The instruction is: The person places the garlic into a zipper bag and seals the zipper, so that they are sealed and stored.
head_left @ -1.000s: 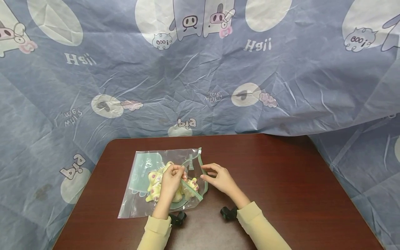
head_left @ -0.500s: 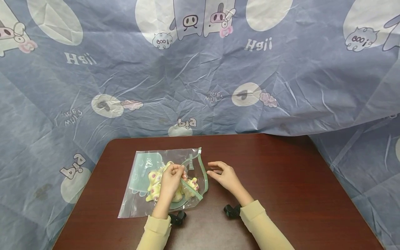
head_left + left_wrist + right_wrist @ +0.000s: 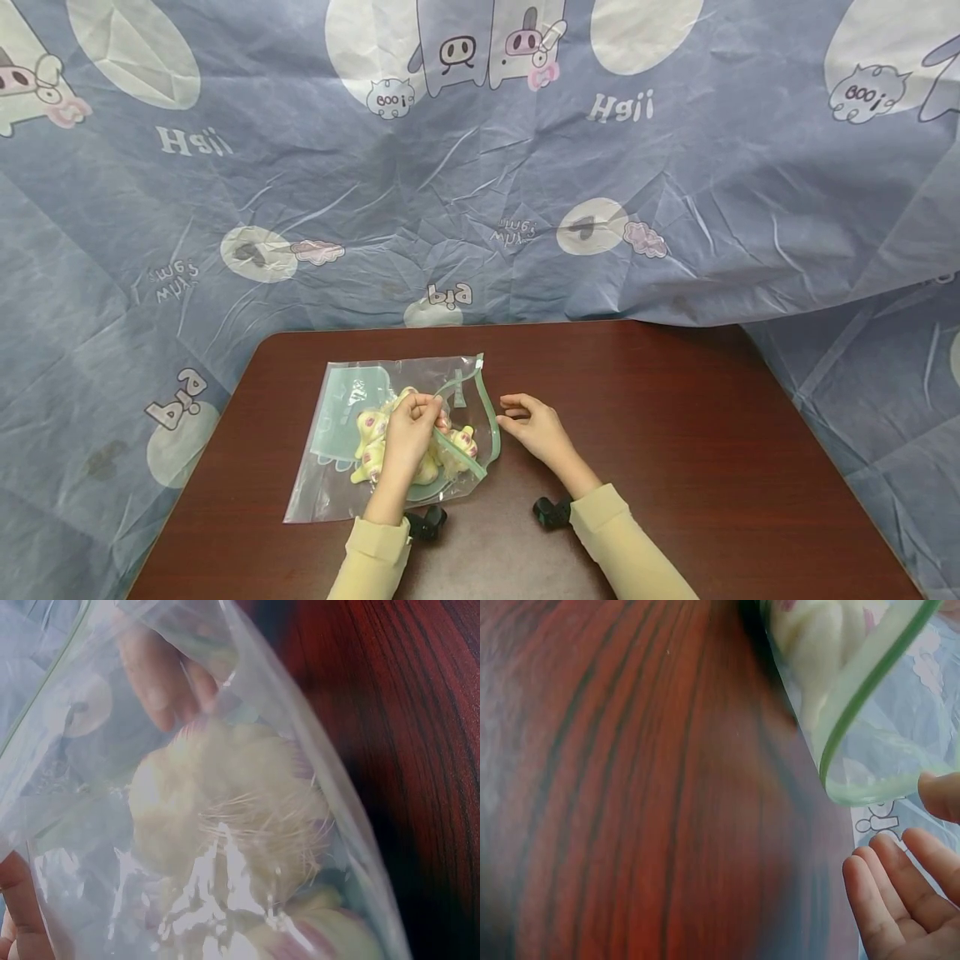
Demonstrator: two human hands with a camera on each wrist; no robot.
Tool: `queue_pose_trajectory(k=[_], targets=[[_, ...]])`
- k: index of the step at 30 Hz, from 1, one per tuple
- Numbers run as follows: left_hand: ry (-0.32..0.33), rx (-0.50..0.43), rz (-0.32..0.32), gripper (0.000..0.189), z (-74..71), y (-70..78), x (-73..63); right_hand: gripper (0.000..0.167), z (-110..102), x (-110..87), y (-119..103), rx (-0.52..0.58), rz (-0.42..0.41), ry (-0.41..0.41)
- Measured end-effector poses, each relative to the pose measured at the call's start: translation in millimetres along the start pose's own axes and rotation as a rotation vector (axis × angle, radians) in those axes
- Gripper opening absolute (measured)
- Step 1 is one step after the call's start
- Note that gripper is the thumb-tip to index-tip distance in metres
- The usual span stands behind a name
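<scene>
A clear zip bag with green closure strips lies at the table's left, its mouth parted towards the right. Several garlic bulbs are inside; in the left wrist view one bulb shows its roots through the film. My left hand pinches the near lip of the mouth. Just right of the far lip is my right hand, fingers relaxed and slightly bent. In the right wrist view its thumb is right at the green strip, the other fingers spread apart from it.
The brown wooden table extends to the right of the bag. Behind it hangs a blue printed cloth. Black wrist devices sit near both cuffs. A small white slider is at the bag's far corner.
My right hand has drawn away from the bag's far lip to the right, then come slightly back towards it. My left hand keeps its pinch, and the bag lies in place.
</scene>
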State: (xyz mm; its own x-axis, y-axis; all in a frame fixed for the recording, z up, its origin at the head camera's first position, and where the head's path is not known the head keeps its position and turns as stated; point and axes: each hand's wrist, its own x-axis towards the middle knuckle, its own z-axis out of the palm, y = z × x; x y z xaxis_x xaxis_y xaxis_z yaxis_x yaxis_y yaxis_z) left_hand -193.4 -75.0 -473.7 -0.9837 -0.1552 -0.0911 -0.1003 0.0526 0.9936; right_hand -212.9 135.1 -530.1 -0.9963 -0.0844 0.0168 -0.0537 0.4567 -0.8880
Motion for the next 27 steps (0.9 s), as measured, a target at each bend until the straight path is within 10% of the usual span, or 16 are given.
queue_pose_trajectory(k=[11,27], targets=[[-0.008,-0.047,0.090,0.016,-2.4,-1.5,-1.8,0.031,13.7,-6.4,0.7,-0.107,0.018,-0.043],[-0.020,-0.005,-0.019,0.021,-1.4,1.9,-1.0,0.019,11.4,-7.2,-23.3,-0.012,0.018,-0.028]])
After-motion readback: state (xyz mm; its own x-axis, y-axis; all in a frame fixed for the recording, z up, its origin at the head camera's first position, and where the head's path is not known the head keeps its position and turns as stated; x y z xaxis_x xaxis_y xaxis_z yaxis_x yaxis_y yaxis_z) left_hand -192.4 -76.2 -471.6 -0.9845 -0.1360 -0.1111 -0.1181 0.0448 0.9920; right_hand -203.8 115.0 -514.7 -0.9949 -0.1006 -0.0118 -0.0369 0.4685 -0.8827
